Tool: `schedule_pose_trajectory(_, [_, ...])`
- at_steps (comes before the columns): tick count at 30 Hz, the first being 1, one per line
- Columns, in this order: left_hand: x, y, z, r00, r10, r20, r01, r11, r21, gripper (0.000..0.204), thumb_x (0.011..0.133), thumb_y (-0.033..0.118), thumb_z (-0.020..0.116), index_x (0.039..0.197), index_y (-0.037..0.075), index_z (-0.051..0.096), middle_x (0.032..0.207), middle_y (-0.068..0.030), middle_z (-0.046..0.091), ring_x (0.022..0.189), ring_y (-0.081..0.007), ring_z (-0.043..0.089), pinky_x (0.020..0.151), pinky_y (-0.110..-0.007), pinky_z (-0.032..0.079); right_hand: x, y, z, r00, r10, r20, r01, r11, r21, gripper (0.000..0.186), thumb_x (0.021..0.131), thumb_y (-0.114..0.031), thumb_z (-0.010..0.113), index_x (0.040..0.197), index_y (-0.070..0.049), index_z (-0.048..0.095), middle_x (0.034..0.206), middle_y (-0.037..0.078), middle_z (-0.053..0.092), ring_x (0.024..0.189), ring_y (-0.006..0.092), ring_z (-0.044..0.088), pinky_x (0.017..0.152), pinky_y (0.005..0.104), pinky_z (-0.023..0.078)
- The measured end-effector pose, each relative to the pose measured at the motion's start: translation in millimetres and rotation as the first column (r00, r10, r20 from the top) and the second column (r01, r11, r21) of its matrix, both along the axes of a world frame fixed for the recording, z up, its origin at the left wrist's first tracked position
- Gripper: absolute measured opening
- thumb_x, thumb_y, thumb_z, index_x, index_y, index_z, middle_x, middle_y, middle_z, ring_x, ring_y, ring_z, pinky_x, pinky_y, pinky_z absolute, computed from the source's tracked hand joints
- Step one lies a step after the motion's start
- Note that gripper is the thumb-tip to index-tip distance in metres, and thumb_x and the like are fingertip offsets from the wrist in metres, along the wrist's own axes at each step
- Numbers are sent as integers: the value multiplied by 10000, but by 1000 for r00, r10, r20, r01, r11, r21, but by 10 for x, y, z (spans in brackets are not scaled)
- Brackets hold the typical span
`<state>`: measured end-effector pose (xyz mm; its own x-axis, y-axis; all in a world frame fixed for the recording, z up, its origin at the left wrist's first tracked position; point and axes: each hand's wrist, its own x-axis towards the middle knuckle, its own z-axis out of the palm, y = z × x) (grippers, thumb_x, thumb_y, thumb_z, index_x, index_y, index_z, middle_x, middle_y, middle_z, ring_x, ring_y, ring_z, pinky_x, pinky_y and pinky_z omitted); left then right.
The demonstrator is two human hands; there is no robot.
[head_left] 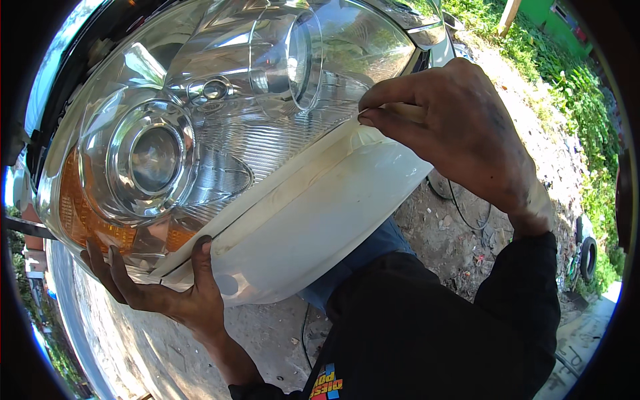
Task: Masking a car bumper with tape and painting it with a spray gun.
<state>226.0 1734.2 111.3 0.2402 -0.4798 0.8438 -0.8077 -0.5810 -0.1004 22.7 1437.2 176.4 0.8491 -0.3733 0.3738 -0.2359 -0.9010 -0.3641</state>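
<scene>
A large clear car headlight [220, 140] with round lamps and an orange side section fills the upper left. Along its lower edge runs a glossy white body panel [320, 220], with a pale cream strip [287, 190] at the seam. My left hand [167, 297] touches the headlight's lower left corner, fingers spread on the lens edge and thumb apart on the white panel by the seam. At the seam's upper right end is my right hand [460, 123], its thumb and forefinger pinched together by the panel's edge. What lies between those fingertips is too small to make out.
Below the panel is dirt ground with debris [440, 233] and a thin dark hose [477, 223]. Green plants [567, 100] grow at the right, with a tire [588, 259] beneath them. A black sleeve [520, 287] covers my right arm.
</scene>
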Motion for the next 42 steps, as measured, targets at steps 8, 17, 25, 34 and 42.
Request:
schedule_pose_trajectory(8, [59, 68, -2, 999, -16, -44, 15, 999, -28, 1030, 809, 504, 856, 1587, 151, 281, 1623, -163, 308, 1545, -395, 233, 1264, -644, 198, -226, 150, 262, 991, 130, 35, -128, 990, -57, 143, 865, -129, 819, 963, -25, 811, 781, 131, 773, 664, 212, 760, 659, 299, 597])
schedule_pose_trajectory(17, [73, 122, 23, 998, 52, 21, -52, 999, 12, 1059, 802, 526, 854, 1590, 128, 268, 1616, -192, 273, 1547, -396, 222, 1265, -639, 210, 6, -95, 55, 990, 142, 6, -142, 990, 4, 141, 861, -177, 789, 897, -43, 814, 815, 131, 772, 714, 259, 752, 728, 362, 584])
schedule_pose_trajectory(25, [117, 19, 87, 994, 51, 92, -58, 995, 77, 1070, 788, 582, 847, 1579, 133, 283, 1605, -171, 240, 1553, -385, 184, 1261, -658, 228, -9, 6, 368, 947, 72, -312, -66, 997, 31, 198, 976, -201, 646, 965, -41, 763, 771, 158, 725, 731, 350, 707, 764, 469, 539])
schedule_pose_trajectory(34, [23, -102, 133, 992, 21, 128, -34, 995, 93, 1086, 745, 562, 889, 1573, 165, 309, 1605, -166, 243, 1557, -383, 166, 1266, -660, 222, -41, -150, 128, 971, 239, -10, -239, 971, -10, 186, 935, -149, 634, 830, -24, 723, 721, 180, 676, 648, 379, 666, 690, 498, 529])
schedule_pose_trajectory(42, [-115, -342, 169, 994, 13, 108, -25, 993, 112, 1088, 734, 579, 888, 1563, 168, 317, 1613, -186, 254, 1553, -408, 158, 1259, -662, 209, 92, 92, 169, 954, -33, -298, -18, 985, -169, 174, 901, -108, 630, 772, 8, 649, 649, 171, 638, 639, 339, 686, 622, 472, 545])
